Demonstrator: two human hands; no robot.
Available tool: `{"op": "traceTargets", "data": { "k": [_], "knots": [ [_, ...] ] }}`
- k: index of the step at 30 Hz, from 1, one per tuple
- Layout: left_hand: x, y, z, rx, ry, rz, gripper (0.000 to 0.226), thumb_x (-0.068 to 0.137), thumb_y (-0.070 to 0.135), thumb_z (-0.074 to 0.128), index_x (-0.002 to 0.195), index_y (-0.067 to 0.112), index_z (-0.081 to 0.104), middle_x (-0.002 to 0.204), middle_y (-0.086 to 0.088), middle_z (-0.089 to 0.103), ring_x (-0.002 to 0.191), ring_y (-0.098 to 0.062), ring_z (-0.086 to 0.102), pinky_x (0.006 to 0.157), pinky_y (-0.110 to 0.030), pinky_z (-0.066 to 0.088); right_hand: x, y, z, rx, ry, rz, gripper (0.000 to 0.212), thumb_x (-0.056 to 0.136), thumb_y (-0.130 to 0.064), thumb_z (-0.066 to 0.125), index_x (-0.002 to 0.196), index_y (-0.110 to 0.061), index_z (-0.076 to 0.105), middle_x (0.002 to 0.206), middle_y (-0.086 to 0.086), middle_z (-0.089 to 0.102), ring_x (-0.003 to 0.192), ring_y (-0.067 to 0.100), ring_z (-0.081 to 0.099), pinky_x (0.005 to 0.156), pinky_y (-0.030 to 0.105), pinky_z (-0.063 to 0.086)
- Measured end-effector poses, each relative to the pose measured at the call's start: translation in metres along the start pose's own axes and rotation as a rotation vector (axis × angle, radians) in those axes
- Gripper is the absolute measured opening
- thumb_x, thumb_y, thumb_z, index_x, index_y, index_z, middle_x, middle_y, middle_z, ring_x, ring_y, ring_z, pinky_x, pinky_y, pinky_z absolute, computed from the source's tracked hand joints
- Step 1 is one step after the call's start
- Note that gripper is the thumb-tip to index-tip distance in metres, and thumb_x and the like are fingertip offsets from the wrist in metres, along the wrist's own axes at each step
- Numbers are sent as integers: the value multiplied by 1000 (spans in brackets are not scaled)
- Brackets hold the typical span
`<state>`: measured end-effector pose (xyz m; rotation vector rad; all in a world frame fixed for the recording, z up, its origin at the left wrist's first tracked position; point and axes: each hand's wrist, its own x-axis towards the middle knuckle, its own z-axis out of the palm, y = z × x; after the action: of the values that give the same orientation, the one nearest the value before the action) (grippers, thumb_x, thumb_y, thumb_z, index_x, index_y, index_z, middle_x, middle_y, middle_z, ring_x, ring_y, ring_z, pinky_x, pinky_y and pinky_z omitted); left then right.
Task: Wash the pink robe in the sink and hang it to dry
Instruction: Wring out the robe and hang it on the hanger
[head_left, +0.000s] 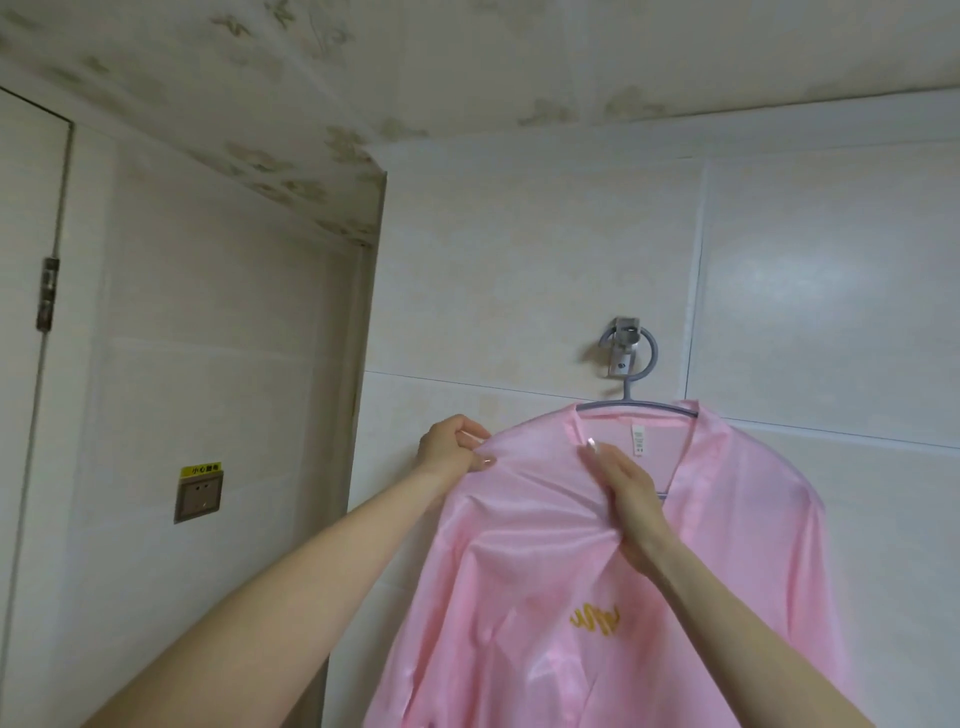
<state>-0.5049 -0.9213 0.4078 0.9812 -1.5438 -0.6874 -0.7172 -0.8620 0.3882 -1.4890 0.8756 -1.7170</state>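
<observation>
left hand (457, 447) pinches the robe (571, 571) shoulder, right hand (623, 499) lies flat on it below the hook (621, 345); a tug could unseat the hanger (639, 406)

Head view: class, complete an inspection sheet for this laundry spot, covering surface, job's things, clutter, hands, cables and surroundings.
Surface: white tiled wall; no table or sink in view.
Job's things: pink satin robe hangs on a grey plastic hanger, which is hooked over a metal wall hook.
Clutter: nothing seen.
Hands: left hand pinches the robe's shoulder; right hand lies on the robe below the collar, fingers straight.
Cables: nothing seen.
Surroundings: wall socket with yellow label, metal door hinge, patterned ceiling.
</observation>
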Motion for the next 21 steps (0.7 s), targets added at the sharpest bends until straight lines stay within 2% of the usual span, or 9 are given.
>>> {"op": "traceTargets", "data": {
  "k": [4,6,8,10,12,14,17,19,21],
  "knots": [
    [-3,-1,0,136,-142,71,23,77,1,73,99,5,69,94,-12,65,86,-25,63,75,-25,49,-4,0,-11,-108,-46,52,14,83,-14,69,92,-3,71,81,10,67,75,20,59,67,29,45],
    [-9,2,-4,64,-208,33,22,83,8,69,105,5,65,94,-6,66,86,-20,63,70,-20,49,-3,-2,-14,-94,-50,92,19,82,-14,69,88,4,67,80,15,63,73,23,57,66,31,43],
    [-15,2,-11,-67,-286,-62,21,92,17,60,113,13,61,101,-1,66,89,-14,62,74,-19,50,-2,-3,-12,-76,-52,129,19,78,-19,71,78,-3,61,71,12,55,63,19,51,56,27,39],
    [-17,-5,-18,-72,-311,-78,18,95,15,55,112,15,60,103,0,65,89,-11,61,74,-18,49,-2,-4,-7,-106,-55,141,19,76,-26,67,73,-14,52,66,6,44,55,13,42,48,22,34],
    [-21,-13,-23,13,-275,-51,12,90,9,61,102,13,62,96,-1,65,85,-12,61,67,-13,48,-2,-4,-3,-96,-53,140,18,87,-22,59,73,-17,49,68,5,42,55,12,43,47,20,40],
    [-22,-17,-25,155,-186,-22,12,82,9,72,87,14,63,91,-5,65,86,-18,60,71,-21,49,-1,-4,-2,-81,-34,125,19,94,-19,54,76,-16,50,69,6,47,58,14,48,51,23,44],
    [-23,-19,-25,507,-16,17,31,70,27,83,69,19,53,76,2,58,73,-17,53,64,-26,40,-2,-9,1,-28,17,98,10,91,-17,61,87,-9,61,79,10,61,70,20,57,68,31,48],
    [-27,-21,-28,547,35,-9,39,67,35,83,63,21,47,69,3,52,67,-18,48,59,-27,33,-4,-13,2,-7,37,108,11,88,-16,64,86,-6,64,77,10,65,68,20,58,65,28,50],
    [-31,-28,-34,467,4,-29,41,69,34,82,61,18,45,63,4,46,60,-17,42,56,-27,28,-9,-16,2,-38,16,119,17,85,-18,68,91,-2,66,78,11,65,67,19,58,61,26,51]
  ]
}}
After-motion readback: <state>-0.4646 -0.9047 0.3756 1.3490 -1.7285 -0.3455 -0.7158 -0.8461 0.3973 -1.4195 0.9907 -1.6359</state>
